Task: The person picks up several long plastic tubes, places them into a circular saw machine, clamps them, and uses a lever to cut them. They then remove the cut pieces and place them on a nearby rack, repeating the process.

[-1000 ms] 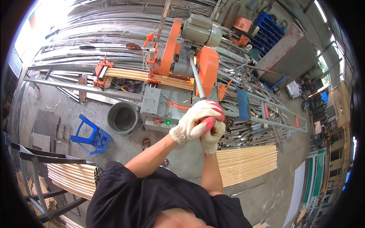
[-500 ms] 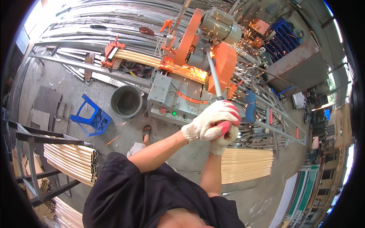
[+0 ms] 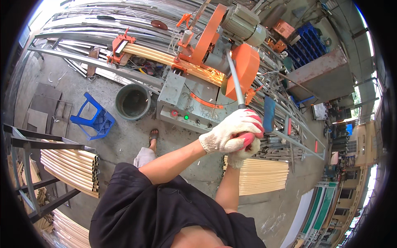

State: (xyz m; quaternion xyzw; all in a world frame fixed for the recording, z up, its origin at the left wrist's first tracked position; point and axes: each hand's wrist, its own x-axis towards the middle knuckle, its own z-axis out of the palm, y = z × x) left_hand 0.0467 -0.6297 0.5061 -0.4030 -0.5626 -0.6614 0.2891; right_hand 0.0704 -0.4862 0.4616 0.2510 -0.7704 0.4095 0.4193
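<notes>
Both of my hands wear white knit gloves with red patches and are closed one against the other at the near end of the grey lever [image 3: 235, 80] of an orange cut-off saw. My left hand [image 3: 233, 130] wraps the lever's dark grip. Just below it, my right hand [image 3: 245, 153] is curled round the end of the grip, partly hidden by the left. The lever runs up beside the orange blade guard [image 3: 245, 68]. Under the saw, cream-coloured tubes [image 3: 151, 56] lie across the grey machine table, and sparks [image 3: 214, 77] glow where the blade meets them.
An orange clamp [image 3: 120, 48] holds the tubes' left end. The grey motor [image 3: 242, 25] sits behind the saw. A dark bucket [image 3: 132, 102] and a blue plastic stool [image 3: 94, 119] stand at left. Cut tubes [image 3: 264, 175] are stacked at right, more [image 3: 68, 167] on a black rack.
The spray of sparks has shrunk, with far fewer around the motor. My view has shifted slightly; both hands keep their hold on the lever.
</notes>
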